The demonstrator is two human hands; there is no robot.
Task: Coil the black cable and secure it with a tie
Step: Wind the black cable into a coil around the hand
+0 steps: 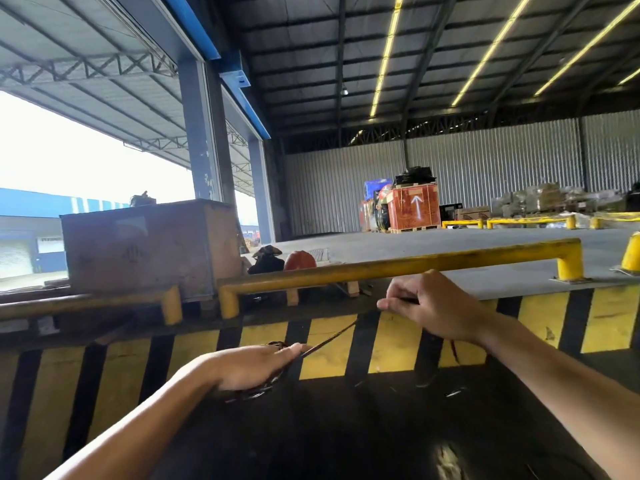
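While stretched between 2 hands point(256, 365) point(426, 306), black cable point(332, 337) (taut)

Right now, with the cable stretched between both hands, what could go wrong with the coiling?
1. The left hand holds the loops of thin black cable loosely; they could spring apart under the palm.
2. The right hand pinches the taut strand, and a slip would probably slacken the wrap.
3. No tie is visible, so the coil may unwind while one is fetched.
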